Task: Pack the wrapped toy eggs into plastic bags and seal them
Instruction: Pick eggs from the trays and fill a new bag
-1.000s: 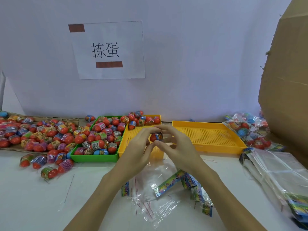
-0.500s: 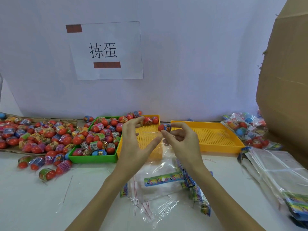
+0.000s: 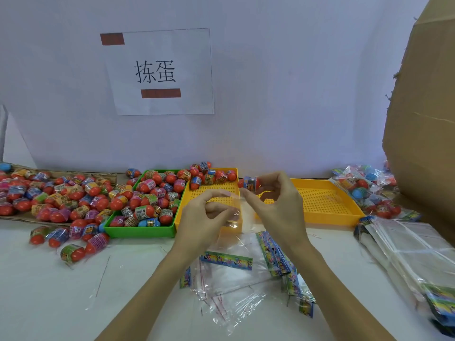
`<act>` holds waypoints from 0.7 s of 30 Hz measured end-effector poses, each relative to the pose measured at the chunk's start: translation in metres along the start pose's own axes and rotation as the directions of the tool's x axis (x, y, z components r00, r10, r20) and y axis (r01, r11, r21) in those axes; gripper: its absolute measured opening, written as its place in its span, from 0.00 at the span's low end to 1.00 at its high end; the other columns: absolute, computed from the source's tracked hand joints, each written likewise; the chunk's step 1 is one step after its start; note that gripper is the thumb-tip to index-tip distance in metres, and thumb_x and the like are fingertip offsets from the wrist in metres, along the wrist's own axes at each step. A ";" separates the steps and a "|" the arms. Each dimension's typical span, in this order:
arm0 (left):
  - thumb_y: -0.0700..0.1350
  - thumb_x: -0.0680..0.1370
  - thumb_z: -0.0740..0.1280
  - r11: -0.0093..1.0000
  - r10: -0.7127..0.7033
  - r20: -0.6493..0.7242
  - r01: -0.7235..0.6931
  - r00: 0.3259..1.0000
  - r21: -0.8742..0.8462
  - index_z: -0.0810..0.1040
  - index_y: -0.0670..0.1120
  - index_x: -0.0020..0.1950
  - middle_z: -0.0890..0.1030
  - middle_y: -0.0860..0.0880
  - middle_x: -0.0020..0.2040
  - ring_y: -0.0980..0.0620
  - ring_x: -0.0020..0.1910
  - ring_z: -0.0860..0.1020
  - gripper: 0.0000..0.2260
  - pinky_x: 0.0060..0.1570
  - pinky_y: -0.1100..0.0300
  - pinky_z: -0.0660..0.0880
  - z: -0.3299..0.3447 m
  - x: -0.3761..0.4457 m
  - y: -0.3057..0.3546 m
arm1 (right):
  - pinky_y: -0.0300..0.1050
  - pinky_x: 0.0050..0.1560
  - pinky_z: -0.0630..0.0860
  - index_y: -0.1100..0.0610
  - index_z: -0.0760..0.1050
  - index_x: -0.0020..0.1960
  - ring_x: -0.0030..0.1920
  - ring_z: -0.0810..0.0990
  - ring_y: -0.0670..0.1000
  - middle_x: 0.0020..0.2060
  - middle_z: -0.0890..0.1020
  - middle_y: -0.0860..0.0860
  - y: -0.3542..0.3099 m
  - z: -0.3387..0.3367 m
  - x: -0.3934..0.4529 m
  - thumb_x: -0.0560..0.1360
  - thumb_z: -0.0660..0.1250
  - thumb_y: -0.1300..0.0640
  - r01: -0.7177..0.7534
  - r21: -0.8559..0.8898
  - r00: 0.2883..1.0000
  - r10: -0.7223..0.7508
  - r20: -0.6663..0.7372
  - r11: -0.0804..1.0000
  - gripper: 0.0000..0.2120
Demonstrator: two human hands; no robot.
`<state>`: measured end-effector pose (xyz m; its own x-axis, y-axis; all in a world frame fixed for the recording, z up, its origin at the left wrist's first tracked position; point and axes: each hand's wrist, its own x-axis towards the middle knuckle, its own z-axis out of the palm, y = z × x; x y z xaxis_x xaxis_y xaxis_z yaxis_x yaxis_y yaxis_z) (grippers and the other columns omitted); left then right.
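My right hand pinches a red wrapped toy egg at its fingertips, raised above the gap between two yellow trays. Its lower fingers also pinch the top edge of a clear plastic bag with a colourful printed strip. My left hand pinches the other side of that bag's mouth, just left of the right hand. The bag hangs down to the white table. The egg is above the bag's mouth, outside it.
A green tray holds several eggs; more lie loose on cardboard at the left. Two yellow perforated trays stand behind my hands. Empty bags lie in front, a bag stack and packed bags right, by a cardboard box.
My right hand has carried the egg slightly right and up. My left hand left the egg and dropped to pinch the clear bag, which both hands now lift and spread at its mouth.
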<state>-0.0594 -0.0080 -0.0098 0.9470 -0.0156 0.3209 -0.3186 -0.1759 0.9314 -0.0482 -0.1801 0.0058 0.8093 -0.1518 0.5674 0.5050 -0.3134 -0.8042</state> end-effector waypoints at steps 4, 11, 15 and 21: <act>0.37 0.78 0.76 0.999 0.035 0.023 -0.035 0.999 0.002 0.81 0.47 0.62 0.89 0.50 0.43 0.52 0.44 0.88 0.14 0.45 0.61 0.83 0.000 0.000 -0.002 | 0.33 0.41 0.78 0.51 0.77 0.55 0.45 0.83 0.43 0.46 0.83 0.43 0.002 0.004 0.000 0.72 0.80 0.54 0.011 0.002 0.987 -0.012 0.162 1.000 0.16; 0.38 0.78 0.76 1.000 0.023 0.046 -0.022 0.999 -0.010 0.80 0.48 0.66 0.89 0.50 0.45 0.51 0.47 0.88 0.18 0.46 0.61 0.84 0.001 0.002 -0.005 | 0.32 0.44 0.78 0.52 0.78 0.61 0.49 0.83 0.40 0.50 0.83 0.43 0.005 0.004 0.000 0.75 0.78 0.58 0.147 -0.062 0.966 -0.130 0.223 0.987 0.17; 0.40 0.78 0.76 0.999 0.033 0.036 -0.033 0.999 0.009 0.80 0.55 0.63 0.89 0.52 0.45 0.53 0.45 0.88 0.17 0.47 0.60 0.84 0.000 0.002 -0.005 | 0.33 0.41 0.79 0.52 0.78 0.63 0.47 0.83 0.44 0.52 0.81 0.47 0.005 0.004 -0.001 0.75 0.77 0.59 0.161 -0.082 0.957 -0.136 0.257 0.984 0.18; 0.41 0.76 0.78 1.000 0.027 0.025 -0.027 0.999 0.009 0.81 0.53 0.66 0.86 0.64 0.53 0.58 0.49 0.87 0.20 0.48 0.67 0.81 -0.002 0.003 -0.003 | 0.39 0.44 0.82 0.50 0.78 0.67 0.49 0.84 0.45 0.56 0.81 0.47 0.005 0.003 0.000 0.78 0.72 0.61 0.112 -0.061 0.933 -0.083 0.351 0.992 0.18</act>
<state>-0.0562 -0.0054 -0.0110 0.9388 -0.0454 0.3416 -0.3439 -0.1843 0.9207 -0.0450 -0.1785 0.0011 0.8181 0.2137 0.5340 0.5729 -0.3854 -0.7234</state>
